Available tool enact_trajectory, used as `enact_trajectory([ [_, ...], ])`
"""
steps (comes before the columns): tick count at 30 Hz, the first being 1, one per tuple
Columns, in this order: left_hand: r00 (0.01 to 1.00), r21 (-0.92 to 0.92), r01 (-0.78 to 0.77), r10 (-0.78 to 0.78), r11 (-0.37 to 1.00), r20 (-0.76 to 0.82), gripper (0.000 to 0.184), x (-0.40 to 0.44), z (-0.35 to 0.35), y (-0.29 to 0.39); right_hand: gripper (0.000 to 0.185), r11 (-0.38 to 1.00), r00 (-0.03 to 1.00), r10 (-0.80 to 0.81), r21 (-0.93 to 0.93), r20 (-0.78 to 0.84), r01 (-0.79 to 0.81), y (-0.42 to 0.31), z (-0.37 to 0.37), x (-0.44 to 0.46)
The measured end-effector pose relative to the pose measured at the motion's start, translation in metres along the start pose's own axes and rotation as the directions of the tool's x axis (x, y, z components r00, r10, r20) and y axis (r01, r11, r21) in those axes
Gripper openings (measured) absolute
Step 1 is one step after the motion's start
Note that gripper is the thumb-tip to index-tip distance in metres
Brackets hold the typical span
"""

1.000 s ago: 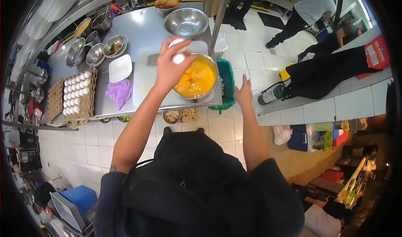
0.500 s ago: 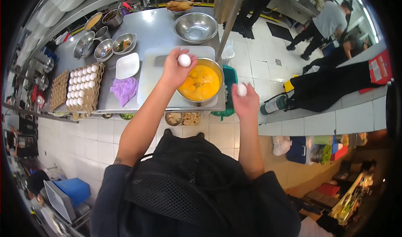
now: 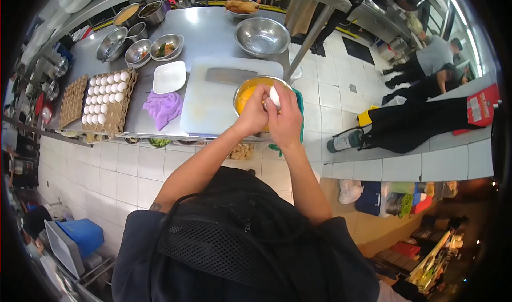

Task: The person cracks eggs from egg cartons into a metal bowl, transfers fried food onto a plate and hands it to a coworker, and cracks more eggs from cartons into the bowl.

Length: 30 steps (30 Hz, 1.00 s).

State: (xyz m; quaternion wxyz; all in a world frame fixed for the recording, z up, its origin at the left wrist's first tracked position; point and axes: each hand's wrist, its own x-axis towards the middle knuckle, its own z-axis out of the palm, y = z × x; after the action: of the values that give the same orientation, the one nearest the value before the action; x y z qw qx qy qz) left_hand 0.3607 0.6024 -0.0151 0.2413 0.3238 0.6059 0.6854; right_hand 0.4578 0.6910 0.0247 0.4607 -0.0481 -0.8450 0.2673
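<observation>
My right hand (image 3: 284,115) holds a white egg (image 3: 274,96) over the near side of a steel bowl (image 3: 237,95) with yellow beaten egg and yolks in it. Close against it is my left hand (image 3: 255,112), its fingers curled inward at the egg; whether it holds a second egg is hidden. The bowl rests at the right end of a white cutting board (image 3: 205,104), beside a broad knife blade (image 3: 231,76). The hands cover part of the bowl.
Cardboard trays with white eggs (image 3: 109,98) lie at the left, near a purple cloth (image 3: 163,109) and a white dish (image 3: 169,77). An empty steel bowl (image 3: 262,37) stands behind the board. A green bin (image 3: 300,110) is right of the table; people work at the far right.
Both hands have come together over the egg bowl; half a second ago they were apart, each with an egg. The view has shifted slightly.
</observation>
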Motion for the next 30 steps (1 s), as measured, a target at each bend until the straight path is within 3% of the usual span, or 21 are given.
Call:
enact_trajectory([
  [1,0.999,-0.057,0.037,-0.035,0.998,0.041,0.045,-0.002,-0.005,-0.008,0.043,0.97,0.943,0.239,-0.018,0.23,-0.242,-0.002,0.005,-0.003],
  [2,0.994,-0.113,0.08,-0.071,0.99,0.086,0.043,-0.004,-0.01,-0.018,0.043,0.972,0.943,0.231,-0.017,0.241,-0.234,0.005,0.014,-0.006],
  [3,0.989,-0.157,0.097,-0.077,0.983,0.13,0.043,-0.005,-0.015,-0.022,0.042,0.902,0.928,0.33,0.233,0.173,-0.364,0.015,0.024,-0.006],
  [4,0.988,-0.159,0.098,-0.078,0.982,0.13,0.043,-0.005,-0.018,-0.026,0.041,0.759,0.887,0.444,0.472,0.128,-0.448,0.024,0.03,-0.009],
  [5,0.992,-0.22,0.095,-0.074,0.971,0.103,0.044,-0.006,-0.019,-0.021,0.038,0.421,0.655,0.702,0.578,0.28,-0.699,0.006,0.016,0.008],
  [6,0.995,-0.28,0.086,-0.067,0.956,0.074,0.044,-0.005,-0.02,-0.012,0.038,0.423,0.655,0.703,0.578,0.276,-0.698,0.01,0.013,0.009],
  [8,0.995,-0.294,0.082,-0.065,0.952,0.069,0.041,-0.003,-0.027,0.003,0.035,-0.039,0.443,0.786,0.75,0.431,-0.661,0.023,0.009,0.008],
  [9,0.992,-0.296,0.126,-0.115,0.947,0.052,0.038,0.0,-0.032,0.006,0.033,-0.085,0.436,0.768,0.749,0.469,-0.657,0.03,0.01,0.005],
  [10,0.985,-0.299,0.17,-0.167,0.939,0.034,0.035,0.003,-0.035,0.008,0.033,-0.083,0.437,0.768,0.75,0.468,-0.656,0.036,0.011,0.0],
  [12,0.991,-0.301,0.129,-0.135,0.945,0.001,0.032,0.008,-0.032,0.001,0.033,0.099,0.394,0.724,0.48,0.566,-0.872,0.026,0.009,-0.003],
  [14,0.994,-0.298,0.095,-0.108,0.95,-0.026,0.031,0.006,-0.026,-0.006,0.034,0.133,0.41,0.753,0.49,0.515,-0.861,0.022,0.014,-0.005],
  [16,0.997,-0.158,0.064,-0.071,0.985,-0.04,0.033,0.005,-0.02,-0.007,0.038,0.302,0.486,0.74,0.416,0.464,-0.858,0.026,0.018,-0.006],
  [17,0.997,-0.156,0.068,-0.075,0.985,-0.037,0.033,0.004,-0.021,-0.004,0.038,0.297,0.483,0.743,0.418,0.463,-0.858,0.028,0.019,-0.005],
  [19,0.975,-0.097,0.22,-0.221,0.971,0.007,0.035,0.008,-0.024,0.001,0.032,0.493,0.567,0.711,0.279,0.416,-0.824,0.035,0.018,-0.002],
  [23,0.968,-0.085,0.252,-0.251,0.964,0.026,0.035,0.018,-0.025,-0.009,0.029,0.572,0.611,0.64,0.241,0.467,-0.784,0.05,0.018,0.008],
  [29,0.979,-0.042,0.198,-0.197,0.979,0.044,0.04,0.029,-0.03,-0.006,0.027,0.688,0.711,0.588,0.223,0.386,-0.69,0.067,0.025,0.018],
  [30,0.981,0.044,0.169,-0.172,0.985,0.088,0.042,0.029,-0.033,0.001,0.027,0.706,0.732,0.568,0.235,0.376,-0.669,0.068,0.024,0.02],
])
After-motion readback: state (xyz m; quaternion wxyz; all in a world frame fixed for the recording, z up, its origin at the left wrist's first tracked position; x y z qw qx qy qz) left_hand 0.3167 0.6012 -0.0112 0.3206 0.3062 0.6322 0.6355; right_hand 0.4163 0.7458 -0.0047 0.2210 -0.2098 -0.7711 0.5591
